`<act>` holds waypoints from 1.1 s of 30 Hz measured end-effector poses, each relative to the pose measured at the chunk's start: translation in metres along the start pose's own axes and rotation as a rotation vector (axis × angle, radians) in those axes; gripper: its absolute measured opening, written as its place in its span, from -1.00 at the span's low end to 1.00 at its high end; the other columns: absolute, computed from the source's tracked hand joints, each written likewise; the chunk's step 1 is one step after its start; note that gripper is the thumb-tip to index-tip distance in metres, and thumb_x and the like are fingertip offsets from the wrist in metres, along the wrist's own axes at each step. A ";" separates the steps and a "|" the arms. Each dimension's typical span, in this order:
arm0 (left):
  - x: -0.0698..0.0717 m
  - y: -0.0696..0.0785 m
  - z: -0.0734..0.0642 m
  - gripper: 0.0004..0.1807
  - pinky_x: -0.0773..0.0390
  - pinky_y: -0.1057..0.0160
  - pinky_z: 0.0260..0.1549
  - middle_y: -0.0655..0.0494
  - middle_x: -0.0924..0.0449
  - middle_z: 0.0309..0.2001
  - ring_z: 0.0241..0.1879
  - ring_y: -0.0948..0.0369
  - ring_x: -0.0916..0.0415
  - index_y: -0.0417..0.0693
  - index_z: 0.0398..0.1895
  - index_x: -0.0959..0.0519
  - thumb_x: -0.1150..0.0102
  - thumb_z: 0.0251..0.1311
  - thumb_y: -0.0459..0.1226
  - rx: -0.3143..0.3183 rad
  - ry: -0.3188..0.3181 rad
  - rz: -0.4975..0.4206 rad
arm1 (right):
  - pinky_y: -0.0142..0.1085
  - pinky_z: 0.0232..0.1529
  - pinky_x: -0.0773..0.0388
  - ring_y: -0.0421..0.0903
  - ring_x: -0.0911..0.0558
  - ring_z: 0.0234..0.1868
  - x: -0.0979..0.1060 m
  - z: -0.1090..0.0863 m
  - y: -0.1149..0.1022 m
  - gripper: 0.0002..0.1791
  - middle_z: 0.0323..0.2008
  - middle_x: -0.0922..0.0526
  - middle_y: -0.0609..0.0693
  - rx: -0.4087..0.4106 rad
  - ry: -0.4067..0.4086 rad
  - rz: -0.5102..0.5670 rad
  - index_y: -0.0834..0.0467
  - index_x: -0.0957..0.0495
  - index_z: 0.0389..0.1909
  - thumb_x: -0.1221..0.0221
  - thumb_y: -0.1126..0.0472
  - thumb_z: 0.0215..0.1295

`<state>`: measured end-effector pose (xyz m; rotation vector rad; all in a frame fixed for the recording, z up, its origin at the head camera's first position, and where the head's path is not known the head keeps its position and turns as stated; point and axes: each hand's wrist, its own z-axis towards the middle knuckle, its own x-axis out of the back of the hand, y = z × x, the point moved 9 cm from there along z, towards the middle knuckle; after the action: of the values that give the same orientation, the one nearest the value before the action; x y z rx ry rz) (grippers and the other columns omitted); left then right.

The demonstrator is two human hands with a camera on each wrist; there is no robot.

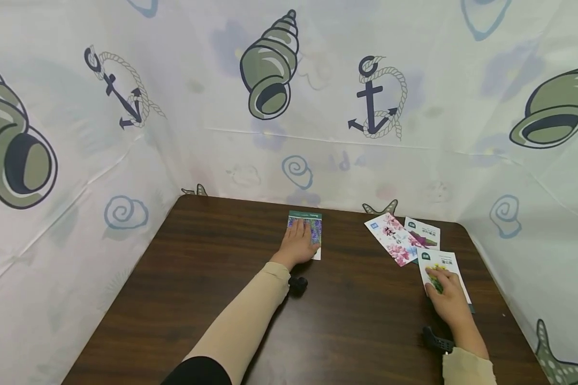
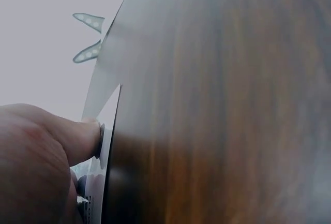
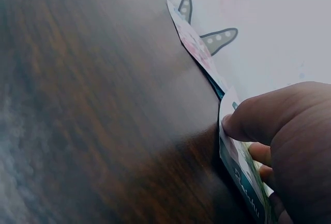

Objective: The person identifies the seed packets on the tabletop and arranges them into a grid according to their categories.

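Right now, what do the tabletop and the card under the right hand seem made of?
Tabletop: apparently wood or wood-look laminate, low sheen; brown grain and soft reflections show. Card: likely paper or cardboard, by its thin edge and print; perhaps smooth-coated.

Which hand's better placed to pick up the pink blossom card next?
Likely the right hand, resting nearer the pink blossom card; the left hand is farther off, on the purple flower card.

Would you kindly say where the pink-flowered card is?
In the head view, the pink-flowered card lies far right on the table, beyond the card beneath the right hand.
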<state>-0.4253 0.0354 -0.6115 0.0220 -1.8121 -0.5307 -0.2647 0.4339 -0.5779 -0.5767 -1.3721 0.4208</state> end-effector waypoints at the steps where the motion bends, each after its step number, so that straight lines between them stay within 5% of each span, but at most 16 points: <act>1: 0.001 -0.001 0.001 -0.02 0.38 -0.13 0.78 -0.12 0.57 0.81 0.80 -0.07 0.60 -0.09 0.83 0.30 0.18 0.69 0.23 -0.001 0.004 -0.003 | 0.48 0.49 -0.20 0.56 -0.27 0.51 0.001 0.000 0.000 -0.45 0.48 -0.25 0.53 0.004 0.003 0.002 0.38 -0.46 0.49 -0.22 0.30 0.57; 33: 0.038 -0.097 -0.001 0.02 0.37 -0.22 0.76 -0.16 0.57 0.81 0.80 -0.13 0.60 -0.12 0.82 0.34 0.14 0.68 0.23 0.079 -0.022 -0.035 | 0.48 0.50 -0.19 0.55 -0.25 0.52 0.000 -0.001 0.001 -0.45 0.49 -0.23 0.52 -0.015 -0.013 0.008 0.38 -0.45 0.50 -0.20 0.29 0.59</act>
<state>-0.4603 -0.0624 -0.6118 0.1020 -1.8561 -0.4857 -0.2640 0.4345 -0.5781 -0.5929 -1.3864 0.4220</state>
